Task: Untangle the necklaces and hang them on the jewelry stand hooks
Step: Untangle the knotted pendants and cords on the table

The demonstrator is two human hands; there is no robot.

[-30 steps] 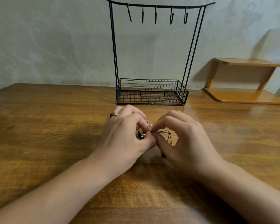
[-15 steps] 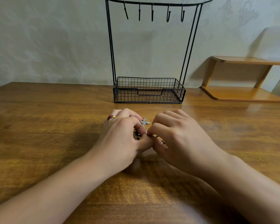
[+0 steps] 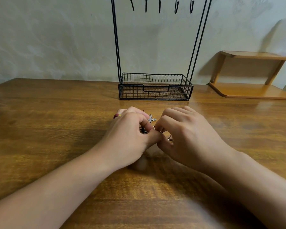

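A small tangle of necklaces [image 3: 151, 120] lies between my two hands on the wooden table [image 3: 48, 121]; a silver cross pendant shows above my fingers, and dark cord peeks out below. My left hand [image 3: 130, 134] and my right hand [image 3: 186, 134] both pinch the tangle, thumbs touching, and most of the cord is hidden under them. The black wire jewelry stand [image 3: 155, 86] stands behind, against the wall. Its hooks [image 3: 159, 5] hang bare along the top edge of the view.
The stand's base is a wire basket with nothing visible in it. A low wooden corner shelf [image 3: 254, 90] sits at the back right against the wall. A red ring is on my left hand.
My hands have closed in together over the tangle, hiding the cord loop that showed by my right hand before. The view has tilted down, cropping the stand's top bar.
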